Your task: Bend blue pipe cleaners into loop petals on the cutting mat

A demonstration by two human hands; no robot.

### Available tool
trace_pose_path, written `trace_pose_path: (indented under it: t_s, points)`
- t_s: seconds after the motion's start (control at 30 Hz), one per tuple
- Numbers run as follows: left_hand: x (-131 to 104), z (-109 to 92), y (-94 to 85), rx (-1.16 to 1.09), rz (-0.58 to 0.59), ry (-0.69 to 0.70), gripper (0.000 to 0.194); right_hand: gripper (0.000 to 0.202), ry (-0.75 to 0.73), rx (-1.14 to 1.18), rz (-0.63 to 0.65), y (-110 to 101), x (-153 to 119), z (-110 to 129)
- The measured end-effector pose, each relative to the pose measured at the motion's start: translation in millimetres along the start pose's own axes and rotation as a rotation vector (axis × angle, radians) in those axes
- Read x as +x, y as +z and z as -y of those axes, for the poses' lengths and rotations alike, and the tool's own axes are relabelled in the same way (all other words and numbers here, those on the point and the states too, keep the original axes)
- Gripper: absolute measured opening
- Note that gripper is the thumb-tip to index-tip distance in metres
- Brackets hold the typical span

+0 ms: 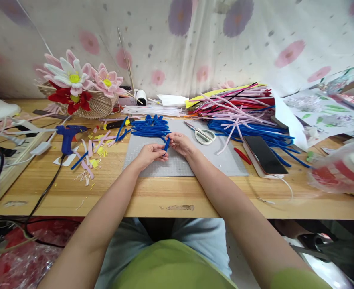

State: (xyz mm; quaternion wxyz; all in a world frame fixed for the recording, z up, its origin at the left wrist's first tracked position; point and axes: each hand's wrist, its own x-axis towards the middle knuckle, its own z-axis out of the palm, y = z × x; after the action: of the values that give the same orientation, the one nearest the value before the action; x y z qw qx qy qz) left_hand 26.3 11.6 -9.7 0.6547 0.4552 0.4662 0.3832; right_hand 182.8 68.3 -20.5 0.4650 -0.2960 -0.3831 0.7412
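Note:
Over the grey cutting mat (179,170), a short folded piece of blue pipe cleaner (166,145) is pinched between both hands. My left hand (152,155) grips its lower part from the left. The fingertips of my right hand (179,143) close on its upper end. Just behind them lies a pile of blue pipe cleaner pieces (149,127), some bent into loops, at the mat's far left corner. A pair of scissors (203,134) with pale handles rests on the mat, right of my right hand.
Left are a blue glue gun (68,138), coloured scraps (95,150) and fuzzy flowers (74,78) on a woven holder. Bundled pipe cleaners (237,104) lie at the back right. A phone (262,154) with a cable and a plastic-wrapped cup (342,168) are at right.

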Motion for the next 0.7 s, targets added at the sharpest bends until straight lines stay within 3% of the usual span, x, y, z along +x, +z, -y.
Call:
trace_pose_path:
  t_s: [0.27, 0.4, 0.5, 0.57, 0.7]
  points:
    - [0.2, -3.4, 5.7, 0.041, -0.041, 0.062, 0.036, 0.024, -0.141, -0.026, -0.013, 9.1, -6.3, 4.3]
    - [0.9, -4.3, -3.2, 0.138, -0.091, 0.149, 0.041, 0.025, -0.191, -0.091, -0.005, 10.0, -6.3, 5.1]
    - [2.5, -4.9, -20.4, 0.363, -0.240, 0.286, 0.030, 0.030, -0.199, -0.248, -0.034, 5.6, -4.5, 5.3]
    - [2.8, -5.1, -31.3, 0.581, -0.333, 0.371, 0.023, 0.031, -0.216, -0.382, -0.139, -0.5, -2.3, 4.5]
    - [1.7, -4.1, -39.7, 1.005, -0.379, 0.366, 0.021, 0.032, -0.290, -0.612, -0.321, -13.3, 2.5, 1.7]
